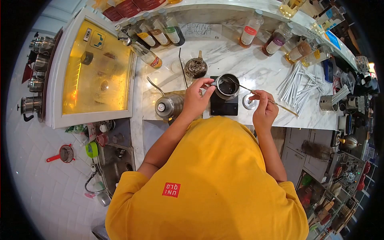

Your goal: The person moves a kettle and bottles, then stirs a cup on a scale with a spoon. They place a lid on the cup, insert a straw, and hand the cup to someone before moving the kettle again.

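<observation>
A metal cup [219, 95] with dark liquid in it stands on a black scale [224, 107]. My left hand [199, 96] is closed at the cup's handle, thumb and fingers pinching it. In my right hand [265, 110] is a long-handled spoon [286, 109], held between thumb and fingers. Its lower end dips inside the cup, and its other end points out to the right. Between the cup and my right hand lies a small round metal piece [249, 102]. A gooseneck kettle [165, 107] stands beside my left forearm. Behind my left hand is a glass vessel [196, 68] with brown contents.
Several syrup bottles [154, 33] line the back left, with more bottles [276, 42] at the back right. White straws [300, 86] lie scattered on the marble counter [236, 54]. A yellow-lit cabinet [100, 66] stands left, above a sink [116, 162]. A metal canister [328, 103] is far right.
</observation>
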A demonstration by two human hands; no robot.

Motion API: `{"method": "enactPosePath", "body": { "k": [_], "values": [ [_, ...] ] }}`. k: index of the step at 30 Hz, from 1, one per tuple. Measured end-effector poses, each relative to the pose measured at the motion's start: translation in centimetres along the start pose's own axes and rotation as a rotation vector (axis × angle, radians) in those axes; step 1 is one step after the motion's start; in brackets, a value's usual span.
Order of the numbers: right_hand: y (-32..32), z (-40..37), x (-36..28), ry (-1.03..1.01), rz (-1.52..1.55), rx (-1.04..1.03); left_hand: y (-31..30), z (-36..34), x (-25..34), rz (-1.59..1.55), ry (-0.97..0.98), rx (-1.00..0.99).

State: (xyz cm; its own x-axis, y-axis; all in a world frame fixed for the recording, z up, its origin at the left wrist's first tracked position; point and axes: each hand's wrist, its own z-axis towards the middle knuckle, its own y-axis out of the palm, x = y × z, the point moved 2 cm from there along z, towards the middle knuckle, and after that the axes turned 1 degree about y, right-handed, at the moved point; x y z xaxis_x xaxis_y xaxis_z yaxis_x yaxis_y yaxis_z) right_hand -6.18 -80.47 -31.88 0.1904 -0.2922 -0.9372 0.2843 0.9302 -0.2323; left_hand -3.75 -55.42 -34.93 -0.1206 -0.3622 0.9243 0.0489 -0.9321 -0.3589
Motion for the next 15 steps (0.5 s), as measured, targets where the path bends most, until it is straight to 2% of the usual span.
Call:
{"method": "enactPosePath", "body": {
  "k": [4,10,15],
  "values": [
    [0.2,-0.25,-0.28,-0.123,0.047,-0.102,0.13,0.19,0.27,0.008,0.007,0.014],
    [0.46,-0.17,-0.55,-0.307,-0.073,-0.217,0.31,0.38,0.33,0.008,0.015,0.02],
    [0.45,0.09,-0.95,-0.34,-0.122,-0.228,0.17,0.33,0.46,0.022,0.033,0.022]
  ]
}}
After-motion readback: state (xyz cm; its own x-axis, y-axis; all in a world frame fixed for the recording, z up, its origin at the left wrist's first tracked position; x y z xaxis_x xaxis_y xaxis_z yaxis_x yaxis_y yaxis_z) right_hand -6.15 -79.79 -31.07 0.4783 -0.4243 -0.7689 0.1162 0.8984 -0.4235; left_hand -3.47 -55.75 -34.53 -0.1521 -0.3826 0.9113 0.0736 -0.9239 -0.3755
